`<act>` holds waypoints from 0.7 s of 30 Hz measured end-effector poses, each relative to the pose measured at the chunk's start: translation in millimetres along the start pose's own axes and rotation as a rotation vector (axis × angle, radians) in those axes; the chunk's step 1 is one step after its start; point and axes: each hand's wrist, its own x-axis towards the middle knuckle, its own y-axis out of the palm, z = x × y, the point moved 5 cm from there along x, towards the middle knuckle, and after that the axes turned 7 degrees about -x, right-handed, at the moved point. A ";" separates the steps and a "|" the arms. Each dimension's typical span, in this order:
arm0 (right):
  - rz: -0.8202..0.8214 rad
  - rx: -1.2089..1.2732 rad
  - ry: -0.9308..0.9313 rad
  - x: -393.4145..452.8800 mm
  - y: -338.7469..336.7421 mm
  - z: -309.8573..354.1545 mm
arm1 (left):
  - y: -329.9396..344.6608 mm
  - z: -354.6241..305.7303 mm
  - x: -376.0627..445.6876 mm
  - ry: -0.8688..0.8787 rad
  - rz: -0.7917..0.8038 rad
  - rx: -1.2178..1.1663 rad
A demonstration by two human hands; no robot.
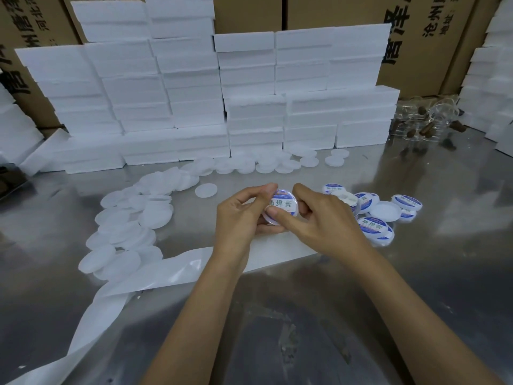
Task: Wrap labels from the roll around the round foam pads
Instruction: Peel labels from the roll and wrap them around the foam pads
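Pinching a labelled round pad (281,208) between curled fingers, left hand (240,215) and right hand (327,218) together

Head-worn, looking down, close over table (416,273)

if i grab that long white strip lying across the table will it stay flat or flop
The white strip would likely flop: it already curls and twists toward the table's near edge. It looks thin and light. Its glossy sheen suggests it may slide easily on the metal.

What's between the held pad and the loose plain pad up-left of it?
Head view: only the left hand's fingertips and bare metal table separate the held pad from the loose pad.
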 end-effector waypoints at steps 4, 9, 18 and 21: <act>-0.116 -0.015 0.009 3.0 -6.9 -5.9 | 6.1 4.4 0.3 -0.057 0.135 -0.016; -0.136 0.000 0.055 5.6 -8.1 -15.5 | 16.3 11.2 -1.3 -0.105 0.344 -0.045; 0.039 0.056 0.074 2.3 6.2 -12.7 | -3.7 6.0 3.1 0.019 -0.004 -0.021; 0.054 -0.039 0.027 2.4 7.9 -9.6 | -2.4 6.3 3.5 0.002 0.001 -0.052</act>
